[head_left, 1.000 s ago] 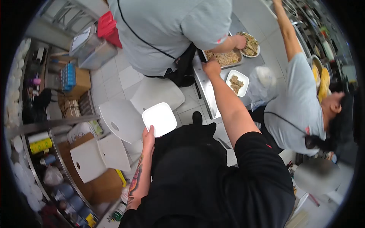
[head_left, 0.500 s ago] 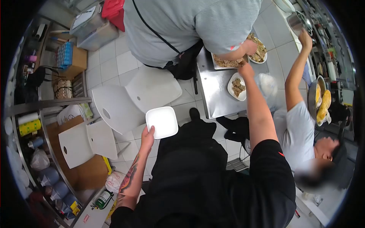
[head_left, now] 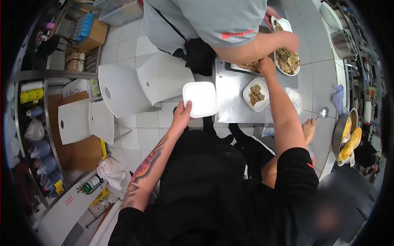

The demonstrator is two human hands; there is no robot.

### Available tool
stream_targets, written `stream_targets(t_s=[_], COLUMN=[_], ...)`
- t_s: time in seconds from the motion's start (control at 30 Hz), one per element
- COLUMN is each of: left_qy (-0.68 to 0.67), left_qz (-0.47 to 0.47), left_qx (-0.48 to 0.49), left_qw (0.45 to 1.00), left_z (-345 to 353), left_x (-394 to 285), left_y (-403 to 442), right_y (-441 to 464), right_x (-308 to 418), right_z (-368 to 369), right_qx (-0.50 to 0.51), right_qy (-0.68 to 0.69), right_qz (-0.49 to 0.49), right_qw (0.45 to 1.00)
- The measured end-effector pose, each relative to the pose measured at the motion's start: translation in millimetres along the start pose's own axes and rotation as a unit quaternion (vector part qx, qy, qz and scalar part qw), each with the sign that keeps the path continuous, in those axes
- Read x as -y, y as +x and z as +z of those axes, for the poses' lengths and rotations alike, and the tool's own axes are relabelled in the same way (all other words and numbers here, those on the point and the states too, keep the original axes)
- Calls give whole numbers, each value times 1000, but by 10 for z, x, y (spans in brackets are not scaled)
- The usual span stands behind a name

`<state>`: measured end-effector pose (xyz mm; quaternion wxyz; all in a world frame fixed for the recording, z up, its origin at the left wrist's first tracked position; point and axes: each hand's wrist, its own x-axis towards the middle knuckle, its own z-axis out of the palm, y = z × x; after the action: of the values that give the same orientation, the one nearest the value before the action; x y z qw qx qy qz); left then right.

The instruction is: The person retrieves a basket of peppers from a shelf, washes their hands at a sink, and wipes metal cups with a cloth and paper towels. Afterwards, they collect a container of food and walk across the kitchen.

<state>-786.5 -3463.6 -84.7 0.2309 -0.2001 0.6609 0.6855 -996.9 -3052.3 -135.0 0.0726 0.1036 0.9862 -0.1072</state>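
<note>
My left hand [head_left: 182,115] grips the near left edge of a white square plate [head_left: 201,98], thumb on top, with nothing on the plate. My right hand [head_left: 266,67] reaches over a metal tray of chopped food [head_left: 249,66], its fingers closed; what they hold is hidden. Just below it, on the steel table [head_left: 230,96], stands a white square dish with pieces of cooked food [head_left: 257,94]. Beyond lies a white oval dish heaped with food [head_left: 288,62].
A person in a grey shirt [head_left: 221,20] leans over the table, holding a small white dish [head_left: 281,24] above the oval one. At right, another person's hand [head_left: 308,130] holds a ladle [head_left: 324,112]. White chairs [head_left: 123,88] stand at left; a pan with yellow food [head_left: 349,139] is at right.
My left hand has brought the plate rightward and up, nearer the table. The person in grey now holds a small dish over the oval one. The other person's arm has come down with a ladle.
</note>
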Motion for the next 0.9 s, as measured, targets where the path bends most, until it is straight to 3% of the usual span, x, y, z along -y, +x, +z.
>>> stream_targets(t_s=[0.07,0.13,0.23,0.27,0.33,0.43,0.47,0.53,0.6,0.77,0.9], left_qy=[-16,-32,6,8,40,96,139,122,102,148,130], left_qz=[-8,-17,-23,-25,-3,18,20,11,5,96,72], left_qx=[2,7,3,2,-58,-114,-127,-118,-112,-89,-88], left_qw=[1000,999,1000,1000,998,989,982,985,988,980,985], left_z=[246,435,550,566,619,594,570,551,551,512,536], left_x=[-89,-181,-184,-169,-163,-144,-157,-178,-196,-193,-254], left_y=[73,171,411,490,648,932,996,1118,1237,1418,1353], right_y=[136,223,210,172,84,-406,-403,-377,-339,-512,-415], right_x=[-144,-224,-226,-132,186,568,519,366,236,206,343], right_z=[205,394,673,691,566,-49,-38,-18,17,86,104], right_qx=[18,-144,-371,-370,-250,-239,-238,-258,-252,-208,-83], right_qy=[8,3,2,4,-29,-15,-17,-56,-55,-3,72], right_qz=[-25,-154,-332,-330,-195,-154,-155,-229,-242,-202,-149], right_qw=[999,977,867,868,948,958,959,937,935,957,983])
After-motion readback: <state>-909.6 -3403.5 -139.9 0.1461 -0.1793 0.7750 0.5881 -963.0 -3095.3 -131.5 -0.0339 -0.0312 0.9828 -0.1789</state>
